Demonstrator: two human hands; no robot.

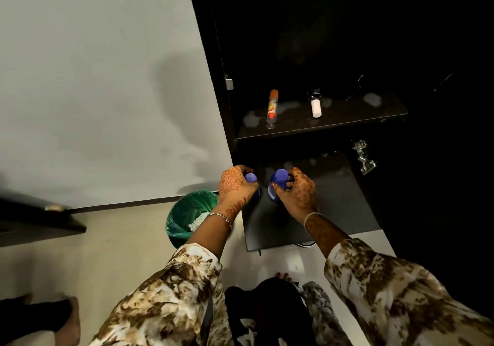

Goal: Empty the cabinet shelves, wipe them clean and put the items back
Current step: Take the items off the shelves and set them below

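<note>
Left hand (235, 186) wraps left bottle (251, 178), right hand (299, 194) wraps right bottle (278, 181). Both are purple, round-topped and upright on the matte black lower shelf (334, 206). Above the grips, the smudged upper shelf (347, 117) holds an orange-capped can (272, 107) and a white-capped tube (316, 107). Green-lined bin (187, 212) just left of left wrist.

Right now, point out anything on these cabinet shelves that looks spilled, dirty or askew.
Pale, dusty-looking patches blotch the upper shelf around the orange-capped can and the white bottle. Fainter ones mark the lower shelf. Both containers appear upright, and nothing looks tipped or broken.
</note>
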